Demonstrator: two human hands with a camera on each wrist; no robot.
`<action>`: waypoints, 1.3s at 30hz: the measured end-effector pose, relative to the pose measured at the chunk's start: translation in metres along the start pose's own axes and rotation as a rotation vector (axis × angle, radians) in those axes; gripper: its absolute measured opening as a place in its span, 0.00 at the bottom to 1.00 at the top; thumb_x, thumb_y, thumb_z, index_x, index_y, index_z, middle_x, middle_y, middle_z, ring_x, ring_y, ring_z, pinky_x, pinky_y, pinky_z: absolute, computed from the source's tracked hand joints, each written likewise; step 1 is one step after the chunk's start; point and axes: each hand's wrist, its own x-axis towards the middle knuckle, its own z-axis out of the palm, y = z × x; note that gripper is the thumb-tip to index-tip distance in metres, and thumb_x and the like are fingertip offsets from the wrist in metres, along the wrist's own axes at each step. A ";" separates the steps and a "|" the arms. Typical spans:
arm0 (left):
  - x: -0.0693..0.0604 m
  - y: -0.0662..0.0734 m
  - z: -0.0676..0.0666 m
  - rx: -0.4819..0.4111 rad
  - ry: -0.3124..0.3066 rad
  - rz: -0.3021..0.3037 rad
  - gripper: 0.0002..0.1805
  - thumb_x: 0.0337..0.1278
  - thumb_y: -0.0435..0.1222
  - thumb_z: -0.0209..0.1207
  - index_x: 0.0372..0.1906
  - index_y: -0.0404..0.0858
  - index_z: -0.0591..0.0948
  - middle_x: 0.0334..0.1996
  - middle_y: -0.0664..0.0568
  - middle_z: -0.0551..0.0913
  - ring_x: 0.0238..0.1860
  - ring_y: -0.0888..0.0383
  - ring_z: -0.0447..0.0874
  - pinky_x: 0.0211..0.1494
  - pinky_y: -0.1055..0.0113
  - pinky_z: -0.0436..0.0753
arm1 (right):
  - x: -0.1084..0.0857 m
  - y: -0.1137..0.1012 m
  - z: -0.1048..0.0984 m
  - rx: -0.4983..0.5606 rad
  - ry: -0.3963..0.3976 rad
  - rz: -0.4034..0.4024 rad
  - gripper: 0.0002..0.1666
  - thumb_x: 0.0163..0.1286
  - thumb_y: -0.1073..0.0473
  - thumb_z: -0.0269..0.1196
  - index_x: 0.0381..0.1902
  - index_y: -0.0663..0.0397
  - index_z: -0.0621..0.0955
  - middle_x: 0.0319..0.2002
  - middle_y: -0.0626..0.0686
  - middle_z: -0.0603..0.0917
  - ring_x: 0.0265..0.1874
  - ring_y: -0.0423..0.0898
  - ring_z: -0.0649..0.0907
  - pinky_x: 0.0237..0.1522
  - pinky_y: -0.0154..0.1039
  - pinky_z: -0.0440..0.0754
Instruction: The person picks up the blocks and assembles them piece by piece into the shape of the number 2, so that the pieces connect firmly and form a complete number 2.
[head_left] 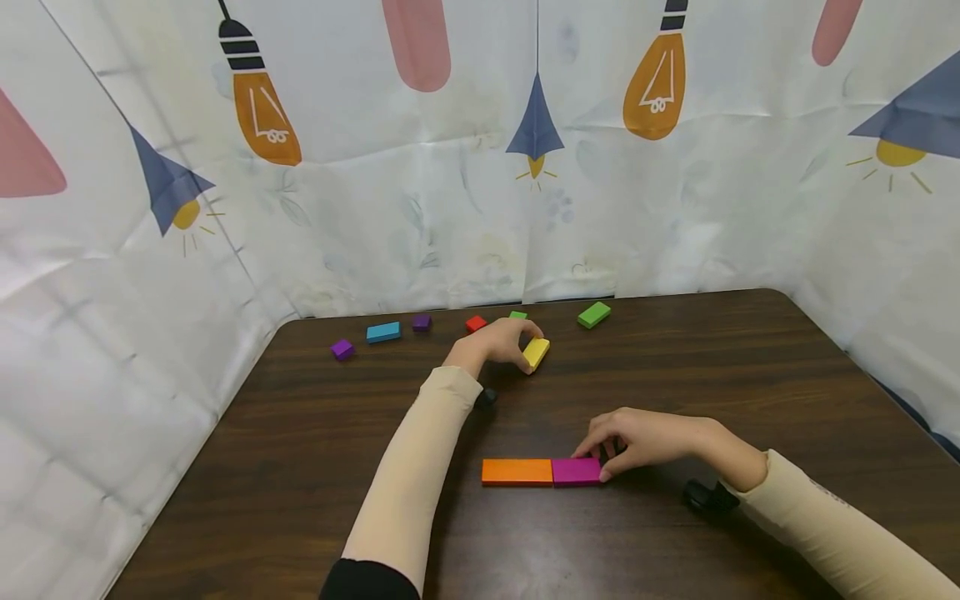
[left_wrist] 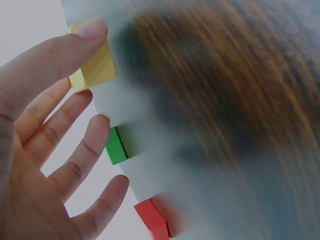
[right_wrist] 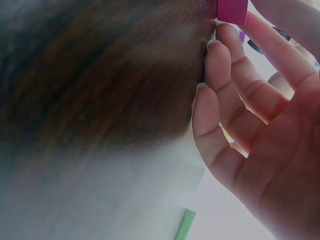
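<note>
My left hand (head_left: 497,342) pinches a yellow block (head_left: 536,352) between thumb and fingers toward the back of the table. In the left wrist view, the thumb lies over the yellow block (left_wrist: 100,67) while the lower fingers spread away from it. Nearer the front, my right hand (head_left: 648,437) holds the right end of a magenta block (head_left: 574,472) with thumb and fingertips. That block lies flat, end to end with an orange block (head_left: 517,472), and the two form a straight row. Only part of the magenta block (right_wrist: 232,11) shows in the right wrist view.
Along the back of the dark wooden table (head_left: 300,467) lie a purple block (head_left: 342,350), a blue block (head_left: 383,332), a dark purple block (head_left: 422,322) and a red block (head_left: 476,323). One green block (head_left: 594,314) lies farther right; another (head_left: 517,315) is partly hidden behind my left hand.
</note>
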 end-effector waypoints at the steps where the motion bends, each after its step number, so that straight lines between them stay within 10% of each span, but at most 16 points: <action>1: -0.001 0.000 0.000 0.001 0.001 0.004 0.35 0.55 0.34 0.75 0.69 0.41 0.77 0.66 0.47 0.76 0.67 0.50 0.72 0.69 0.56 0.71 | 0.000 -0.001 0.000 0.000 0.001 -0.002 0.21 0.73 0.50 0.68 0.60 0.50 0.85 0.41 0.38 0.79 0.35 0.31 0.76 0.35 0.32 0.79; 39: -0.048 -0.016 -0.002 0.032 0.007 0.048 0.35 0.55 0.37 0.76 0.68 0.39 0.77 0.67 0.47 0.76 0.65 0.52 0.73 0.70 0.55 0.70 | -0.001 -0.010 -0.002 0.043 -0.025 0.119 0.22 0.71 0.52 0.70 0.60 0.51 0.85 0.39 0.40 0.78 0.34 0.34 0.76 0.37 0.33 0.79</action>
